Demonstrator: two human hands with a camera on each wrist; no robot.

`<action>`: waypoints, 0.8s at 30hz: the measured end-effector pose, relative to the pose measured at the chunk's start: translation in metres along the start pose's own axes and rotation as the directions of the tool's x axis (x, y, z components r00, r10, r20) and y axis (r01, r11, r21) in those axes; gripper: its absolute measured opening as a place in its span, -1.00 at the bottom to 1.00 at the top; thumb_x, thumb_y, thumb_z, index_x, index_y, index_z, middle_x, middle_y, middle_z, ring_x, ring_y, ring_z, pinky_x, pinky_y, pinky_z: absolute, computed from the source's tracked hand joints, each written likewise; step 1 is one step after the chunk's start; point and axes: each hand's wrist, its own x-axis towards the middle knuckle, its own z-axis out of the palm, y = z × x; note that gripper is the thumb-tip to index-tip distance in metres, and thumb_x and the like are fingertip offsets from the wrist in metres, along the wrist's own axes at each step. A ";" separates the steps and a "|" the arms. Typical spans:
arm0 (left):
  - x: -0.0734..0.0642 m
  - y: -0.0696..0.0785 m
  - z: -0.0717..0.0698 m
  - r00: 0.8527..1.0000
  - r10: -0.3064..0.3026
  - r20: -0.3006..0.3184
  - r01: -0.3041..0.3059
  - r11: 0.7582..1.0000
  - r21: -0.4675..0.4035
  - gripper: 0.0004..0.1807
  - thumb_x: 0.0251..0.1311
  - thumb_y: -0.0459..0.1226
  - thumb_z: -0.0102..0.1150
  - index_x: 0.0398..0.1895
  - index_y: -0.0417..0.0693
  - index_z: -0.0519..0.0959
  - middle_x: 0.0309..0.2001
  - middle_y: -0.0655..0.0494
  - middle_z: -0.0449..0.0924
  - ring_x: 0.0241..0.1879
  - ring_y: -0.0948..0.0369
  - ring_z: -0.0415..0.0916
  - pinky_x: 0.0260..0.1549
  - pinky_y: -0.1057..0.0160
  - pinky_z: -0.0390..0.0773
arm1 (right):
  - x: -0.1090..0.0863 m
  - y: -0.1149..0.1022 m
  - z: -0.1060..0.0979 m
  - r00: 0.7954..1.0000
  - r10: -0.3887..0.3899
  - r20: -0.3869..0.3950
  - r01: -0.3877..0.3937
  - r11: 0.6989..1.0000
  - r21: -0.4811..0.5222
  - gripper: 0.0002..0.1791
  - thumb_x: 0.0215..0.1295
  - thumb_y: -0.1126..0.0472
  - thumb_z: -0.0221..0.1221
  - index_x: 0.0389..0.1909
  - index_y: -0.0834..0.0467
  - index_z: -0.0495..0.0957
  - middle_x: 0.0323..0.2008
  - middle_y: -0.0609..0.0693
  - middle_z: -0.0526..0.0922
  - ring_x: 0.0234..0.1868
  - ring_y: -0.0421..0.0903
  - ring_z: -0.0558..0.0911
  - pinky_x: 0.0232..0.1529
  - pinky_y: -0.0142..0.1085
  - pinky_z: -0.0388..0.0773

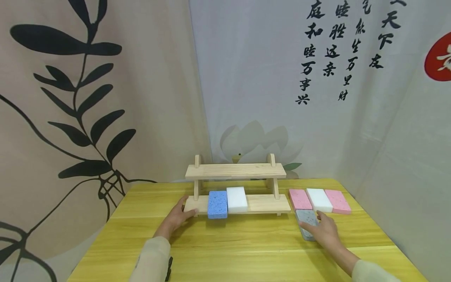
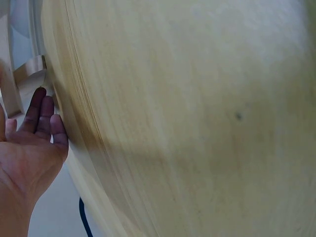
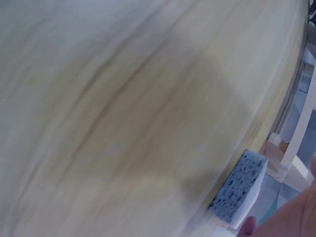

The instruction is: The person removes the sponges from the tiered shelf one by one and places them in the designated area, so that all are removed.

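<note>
Closest to my head camera, at the bottom of the view, is a pale left sleeve (image 1: 149, 260), and beyond it the left hand (image 1: 176, 220) sits against the left end of the wooden rack (image 1: 236, 171). On my left wrist feed those fingers look mostly straight, not balled up; thumb and forefinger lie to either side of the lower shelf's (image 1: 266, 203) corner, though I cannot tell how firmly they press. Moving right, I have the blue sponge (image 1: 217, 204) and, side by side with it, a white block (image 1: 237, 199), both on the lower shelf. Past the rack, on the table (image 1: 225, 250), comes the left pink sponge (image 1: 300, 199), with the grey sponge (image 1: 306, 216) just in front of it. The grey one is what matters to me: its long axis runs roughly front to back, near end angled slightly rightward, and it lies to the left of the right palm, between thumb and forefinger. So the right hand (image 1: 327, 234) is plainly the nearer one, the left being well apart across the rack. I read the right hand's fingers as parted and not clenched, the thumb across the sponge in my head view; whether anything touches I cannot tell. Behind that hand lie the second white block (image 1: 319, 200) and the right pink sponge (image 1: 337, 201).
</note>
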 end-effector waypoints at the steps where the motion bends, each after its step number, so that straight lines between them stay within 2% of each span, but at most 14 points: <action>1: 0.000 0.000 0.000 1.000 0.003 0.002 -0.003 1.000 0.003 -0.01 0.31 -0.04 0.27 0.59 -0.10 -0.13 0.23 -0.39 0.36 0.09 -0.08 0.47 0.12 -0.17 0.42 | 0.000 -0.002 0.001 1.000 -0.001 0.001 0.001 1.000 0.003 0.11 0.21 -0.15 0.34 0.40 0.56 0.01 0.28 0.61 0.19 0.26 0.50 0.26 0.22 0.26 0.28; 12: 0.003 -0.003 0.001 1.000 0.000 -0.005 0.000 1.000 0.028 0.00 0.27 -0.01 0.30 0.58 -0.07 -0.09 0.23 -0.35 0.37 0.09 -0.08 0.47 0.12 -0.17 0.42 | -0.003 -0.029 0.018 1.000 -0.023 0.014 0.022 0.994 0.109 0.06 0.26 -0.10 0.33 0.44 0.51 0.00 0.32 0.55 0.17 0.29 0.48 0.24 0.25 0.26 0.26; 24: -0.001 0.001 0.000 1.000 -0.012 -0.014 0.012 1.000 0.021 -0.02 0.28 -0.04 0.30 0.58 -0.05 -0.07 0.22 -0.35 0.37 0.08 -0.09 0.47 0.13 -0.15 0.41 | 0.005 -0.047 0.041 0.994 -0.107 -0.025 0.110 0.983 0.149 0.03 0.24 -0.02 0.36 0.41 0.56 0.05 0.34 0.52 0.20 0.32 0.44 0.26 0.26 0.21 0.28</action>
